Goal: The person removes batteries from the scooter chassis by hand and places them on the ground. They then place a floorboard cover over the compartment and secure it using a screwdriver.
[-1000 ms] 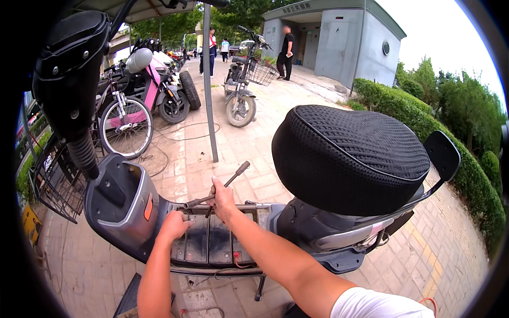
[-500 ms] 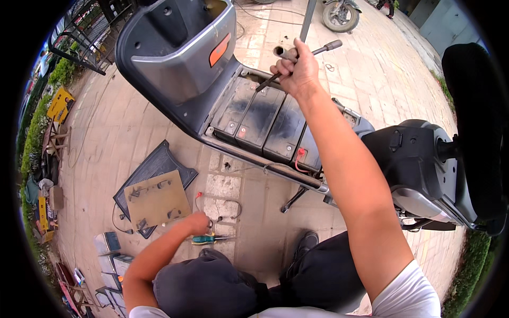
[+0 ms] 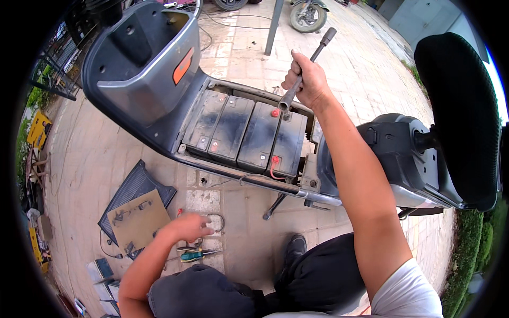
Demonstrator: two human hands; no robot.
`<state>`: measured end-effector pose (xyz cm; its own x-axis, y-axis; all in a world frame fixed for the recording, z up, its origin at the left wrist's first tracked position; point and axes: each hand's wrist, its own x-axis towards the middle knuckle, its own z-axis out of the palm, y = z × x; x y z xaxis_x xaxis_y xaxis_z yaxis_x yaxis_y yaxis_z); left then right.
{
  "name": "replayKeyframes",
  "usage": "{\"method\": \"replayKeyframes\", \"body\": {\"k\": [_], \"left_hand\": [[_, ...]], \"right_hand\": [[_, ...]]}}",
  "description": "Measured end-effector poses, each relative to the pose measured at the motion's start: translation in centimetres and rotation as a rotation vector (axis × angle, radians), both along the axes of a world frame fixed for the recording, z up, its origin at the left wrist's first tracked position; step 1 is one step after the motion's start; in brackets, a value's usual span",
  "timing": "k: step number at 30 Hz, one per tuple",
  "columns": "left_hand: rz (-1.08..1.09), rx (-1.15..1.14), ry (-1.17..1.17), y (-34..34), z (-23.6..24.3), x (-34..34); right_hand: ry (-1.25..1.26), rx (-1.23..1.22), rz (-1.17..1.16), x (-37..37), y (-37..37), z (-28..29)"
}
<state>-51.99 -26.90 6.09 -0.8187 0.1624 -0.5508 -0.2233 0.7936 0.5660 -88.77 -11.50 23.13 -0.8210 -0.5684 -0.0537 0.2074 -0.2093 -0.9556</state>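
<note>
wrench [image 3: 290,96] in right hand [image 3: 310,82], wide paving [image 3: 238,55] past scooter edge [image 3: 245,90]

The one view comes from a wide fisheye camera worn on the person's head. It looks steeply downward and forward, over the dark trousers [image 3: 204,291] at the lower edge, to the scooter [image 3: 148,98], which is near and crosses the view from left to right. The paving [image 3: 252,228] around it is seen from above; a parked wheel [image 3: 307,18] at the top is farther away.
</note>
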Motion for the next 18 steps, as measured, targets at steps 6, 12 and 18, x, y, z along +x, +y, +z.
{"method": "replayKeyframes", "body": {"k": [6, 12, 18], "left_hand": [[0.061, 0.157, 0.545, 1.8, 12.7, -16.4], [0.272, -0.11, 0.918, 4.3, 7.8, -27.3], [0.164, -0.053, 1.0, 4.9, 5.6, -27.0]], "right_hand": [[0.027, -0.054, -0.185, -0.6, -0.5, -2.6], [-0.055, -0.155, -0.296, 0.3, -1.9, -0.7], [-0.016, -0.085, -0.252, 0.4, -0.9, -1.8]]}}
